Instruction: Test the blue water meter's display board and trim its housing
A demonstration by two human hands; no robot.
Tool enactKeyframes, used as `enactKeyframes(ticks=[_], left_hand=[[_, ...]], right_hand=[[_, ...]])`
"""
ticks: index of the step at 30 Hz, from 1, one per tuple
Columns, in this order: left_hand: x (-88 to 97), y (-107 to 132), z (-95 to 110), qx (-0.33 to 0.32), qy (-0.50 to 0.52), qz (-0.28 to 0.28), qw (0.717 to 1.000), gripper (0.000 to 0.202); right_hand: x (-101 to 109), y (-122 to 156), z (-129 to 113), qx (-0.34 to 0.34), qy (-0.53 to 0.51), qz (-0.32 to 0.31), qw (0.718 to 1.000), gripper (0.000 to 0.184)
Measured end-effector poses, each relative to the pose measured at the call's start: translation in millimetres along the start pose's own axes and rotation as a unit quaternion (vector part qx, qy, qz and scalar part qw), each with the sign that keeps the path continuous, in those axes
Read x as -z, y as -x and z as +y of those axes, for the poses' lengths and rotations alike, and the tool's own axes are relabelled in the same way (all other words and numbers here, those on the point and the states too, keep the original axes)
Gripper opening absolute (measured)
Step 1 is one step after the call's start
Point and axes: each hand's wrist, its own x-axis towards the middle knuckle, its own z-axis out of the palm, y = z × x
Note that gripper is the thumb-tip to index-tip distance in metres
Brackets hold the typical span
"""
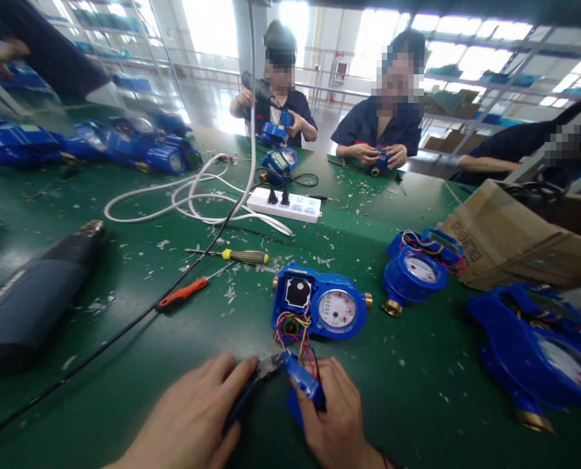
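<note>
A blue water meter (320, 306) with a white dial lies open on the green table (408, 384), several coloured wires trailing from it toward me. My left hand (193, 417) is closed around blue-handled pliers (256, 381), whose jaws point at the wires. My right hand (337, 417) grips a small blue cover piece (303, 381) that the wires run to. Both hands sit at the near table edge, just below the meter.
A heat gun (31, 296) lies at left with its black cord crossing the table. Two screwdrivers (212, 273), a white power strip (285, 205), more blue meters (417, 267) and a cardboard box (510, 238) lie around. Other people work at the far side.
</note>
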Motion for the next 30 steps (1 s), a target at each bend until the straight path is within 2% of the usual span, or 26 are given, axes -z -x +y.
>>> enactKeyframes(ticks=[8, 19, 24, 30], left_hand=[[15.9, -4, 0, -0.026, -0.03, -0.035, 0.999, 0.062], [11.7, -5, -10, -0.088, 0.009, -0.032, 0.996, 0.057], [11.0, -5, -8, -0.088, 0.002, -0.055, 0.995, 0.057], [5.9, -6, -5, -0.083, -0.014, -0.036, 0.996, 0.055]], right_hand=[[1, -3, -1, 0.016, -0.017, -0.009, 1.0, 0.015], [1, -4, -3, 0.039, -0.024, -0.016, 0.999, 0.023], [2, -7, -5, 0.045, -0.029, -0.009, 0.999, 0.023], [2, -5, -3, 0.033, -0.022, -0.005, 0.999, 0.019]])
